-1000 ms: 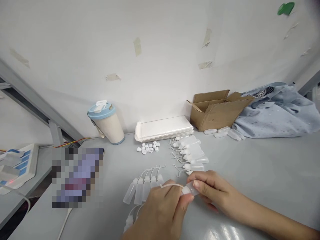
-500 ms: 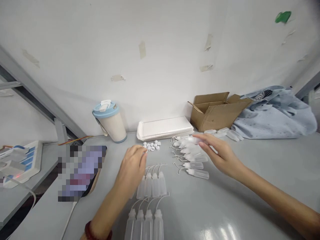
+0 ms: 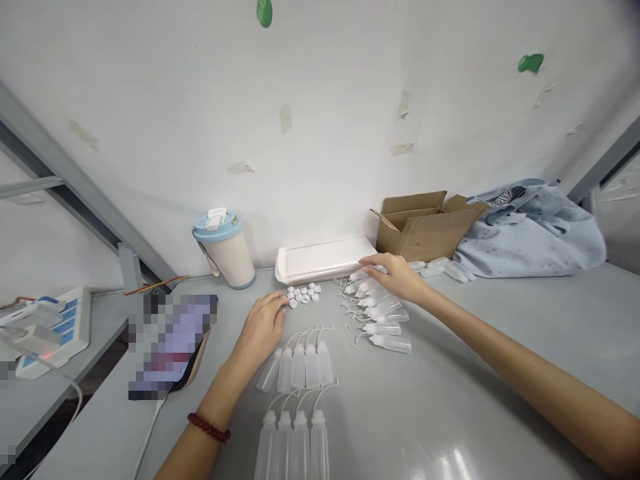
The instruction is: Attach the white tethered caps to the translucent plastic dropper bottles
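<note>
My left hand (image 3: 260,325) has its fingers stretched toward a cluster of small white caps (image 3: 305,299), the fingertips at the nearest cap and the thumb apart. My right hand (image 3: 395,275) reaches over the far end of a fanned group of translucent dropper bottles (image 3: 391,343) with thin white strap tails. Its fingers are extended, with thumb and forefinger slightly apart; whether they touch a bottle I cannot tell. Between my arms, similar bottles lie in a rear row (image 3: 299,370) and a front row (image 3: 293,443), their tails pointing away from me.
A stack of white trays (image 3: 325,257) lies against the wall, beside a cardboard box (image 3: 430,230) and blue fabric (image 3: 535,233). More bottles (image 3: 457,270) lie before the box. On the left are a lidded cup (image 3: 230,257), a phone (image 3: 175,347) with its cable and a power strip (image 3: 63,333).
My right hand has moved left along the far bottles toward the tray stack. My left hand has drawn slightly left, uncovering the tilted leftmost bottle of the rear row. The camera view has shifted.
</note>
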Available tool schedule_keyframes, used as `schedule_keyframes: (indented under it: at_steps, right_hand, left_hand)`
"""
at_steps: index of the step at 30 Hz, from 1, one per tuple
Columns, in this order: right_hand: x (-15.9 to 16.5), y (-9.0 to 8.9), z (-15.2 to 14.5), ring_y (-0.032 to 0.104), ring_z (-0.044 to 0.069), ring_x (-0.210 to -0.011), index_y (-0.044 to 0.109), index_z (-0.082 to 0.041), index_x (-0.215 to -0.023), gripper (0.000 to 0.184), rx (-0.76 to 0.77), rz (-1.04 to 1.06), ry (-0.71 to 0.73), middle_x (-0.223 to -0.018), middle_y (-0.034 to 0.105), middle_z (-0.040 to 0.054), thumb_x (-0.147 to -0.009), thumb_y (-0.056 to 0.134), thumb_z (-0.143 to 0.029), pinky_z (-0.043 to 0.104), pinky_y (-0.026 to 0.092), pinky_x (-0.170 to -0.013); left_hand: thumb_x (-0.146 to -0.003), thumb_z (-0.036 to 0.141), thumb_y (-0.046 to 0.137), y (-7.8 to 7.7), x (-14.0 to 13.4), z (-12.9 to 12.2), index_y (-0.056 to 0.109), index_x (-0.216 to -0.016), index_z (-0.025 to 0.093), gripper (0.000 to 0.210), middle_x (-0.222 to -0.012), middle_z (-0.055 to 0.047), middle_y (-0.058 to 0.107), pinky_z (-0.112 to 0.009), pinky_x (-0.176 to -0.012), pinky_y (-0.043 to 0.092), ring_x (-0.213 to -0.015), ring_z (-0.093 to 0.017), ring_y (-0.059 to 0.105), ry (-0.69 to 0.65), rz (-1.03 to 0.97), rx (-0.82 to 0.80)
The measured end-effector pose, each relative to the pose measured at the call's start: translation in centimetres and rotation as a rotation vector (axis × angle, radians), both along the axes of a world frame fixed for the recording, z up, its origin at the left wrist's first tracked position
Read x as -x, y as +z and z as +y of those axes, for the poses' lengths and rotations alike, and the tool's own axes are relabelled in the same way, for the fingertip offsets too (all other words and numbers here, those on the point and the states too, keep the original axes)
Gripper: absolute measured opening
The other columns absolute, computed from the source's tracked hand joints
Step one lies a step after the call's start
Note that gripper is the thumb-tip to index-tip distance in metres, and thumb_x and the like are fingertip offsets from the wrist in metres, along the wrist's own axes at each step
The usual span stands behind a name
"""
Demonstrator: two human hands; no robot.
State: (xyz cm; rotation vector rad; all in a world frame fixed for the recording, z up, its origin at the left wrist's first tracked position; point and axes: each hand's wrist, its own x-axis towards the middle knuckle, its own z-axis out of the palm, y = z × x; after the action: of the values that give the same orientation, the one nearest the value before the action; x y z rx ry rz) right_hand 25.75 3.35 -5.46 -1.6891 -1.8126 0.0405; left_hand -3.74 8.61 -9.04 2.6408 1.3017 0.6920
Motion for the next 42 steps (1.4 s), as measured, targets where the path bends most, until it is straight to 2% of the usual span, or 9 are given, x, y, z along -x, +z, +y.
schedule_keyframes:
  at_steps: [5,7,11,13,19,27,35,38,42]
  right_hand:
    - [1.8,0.6,-3.4,0.055,0.029,-0.103,0.064,-0.013,-0.102,0.024,-0.133,-0.043,-0.003,-0.107,0.065,0.0154,-0.09,0.046,-0.022,0.044,0.044,-0.087]
    - [3.7,0.5,-5.8,0.057,0.025,-0.094,0.061,-0.015,-0.103,0.021,-0.249,-0.055,0.173,-0.099,0.064,0.0138,-0.091,0.045,-0.019,0.04,0.046,-0.08]
    - [7.7,-0.2,-9.9,0.056,0.021,-0.083,0.059,-0.013,-0.104,0.022,-0.096,-0.131,0.45,-0.089,0.062,0.0111,-0.092,0.041,-0.012,0.036,0.046,-0.073]
    - [9.0,-0.6,-10.9,0.054,0.02,-0.081,0.06,-0.013,-0.105,0.025,0.015,-0.148,0.5,-0.091,0.06,0.0116,-0.093,0.038,-0.013,0.035,0.047,-0.071]
    - [9.7,-1.7,-10.6,0.052,0.021,-0.083,0.054,-0.018,-0.123,0.031,0.217,-0.167,0.545,-0.099,0.053,0.0121,-0.094,0.044,-0.022,0.038,0.048,-0.074]
    - [9.7,-1.8,-10.1,0.051,0.022,-0.082,0.061,-0.018,-0.11,0.028,0.283,-0.178,0.524,-0.088,0.052,0.0087,-0.095,0.043,-0.033,0.037,0.046,-0.074]
    - [8.9,-2.1,-9.7,0.051,0.018,-0.073,0.063,-0.015,-0.101,0.03,0.127,-0.149,0.486,-0.08,0.055,0.008,-0.098,0.035,-0.024,0.031,0.046,-0.068]
    - [8.5,-1.8,-9.7,0.052,0.018,-0.074,0.063,-0.015,-0.099,0.026,0.009,-0.087,0.452,-0.081,0.058,0.0088,-0.096,0.038,-0.019,0.031,0.046,-0.068]
    - [8.2,-1.0,-10.2,0.055,0.017,-0.076,0.061,-0.016,-0.096,0.016,-0.066,0.118,0.415,-0.083,0.062,0.0073,-0.093,0.046,-0.017,0.03,0.047,-0.068]
  left_hand:
    - [-0.083,0.011,0.04,0.4,-0.3,-0.4,0.067,-0.093,0.016,0.029,-0.105,-0.011,0.067,-0.041,-0.091,0.047,-0.1,-0.024,0.06,-0.029,0.013,0.027]
    - [-0.083,0.012,0.041,0.7,-0.4,-0.7,0.066,-0.089,0.016,0.026,-0.098,-0.01,0.067,-0.039,-0.086,0.048,-0.094,-0.024,0.061,-0.026,0.027,0.048]
    - [-0.081,0.012,0.046,1.4,-0.6,-1.1,0.062,-0.076,0.017,0.018,-0.085,-0.008,0.064,-0.035,-0.076,0.048,-0.083,-0.023,0.061,0.011,0.064,0.093]
    - [-0.079,0.01,0.047,1.8,-0.7,-1.3,0.059,-0.073,0.017,0.015,-0.081,-0.007,0.063,-0.033,-0.072,0.047,-0.076,-0.022,0.06,0.035,0.077,0.115]
    - [-0.077,0.006,0.047,2.4,-0.8,-2.0,0.056,-0.071,0.017,0.016,-0.071,-0.004,0.061,-0.03,-0.064,0.043,-0.067,-0.02,0.058,0.069,0.074,0.171]
    - [-0.077,0.012,0.05,3.0,-1.1,-2.8,0.056,-0.072,0.018,0.01,-0.071,-0.003,0.063,-0.032,-0.065,0.043,-0.067,-0.02,0.06,0.091,-0.023,0.222]
    - [-0.078,0.025,0.056,3.7,-1.4,-3.4,0.058,-0.077,0.018,0.007,-0.076,-0.003,0.067,-0.034,-0.07,0.051,-0.072,-0.02,0.066,0.172,-0.242,0.32]
    - [-0.079,0.031,0.059,4.5,-1.7,-4.1,0.058,-0.083,0.017,0.015,-0.08,-0.003,0.068,-0.03,-0.065,0.054,-0.072,-0.019,0.069,0.163,-0.413,0.48]
    - [-0.079,0.034,0.064,5.6,-2.7,-5.9,0.055,-0.092,0.015,0.024,-0.081,-0.002,0.066,-0.031,-0.074,0.056,-0.083,-0.021,0.07,0.056,-0.792,0.938]
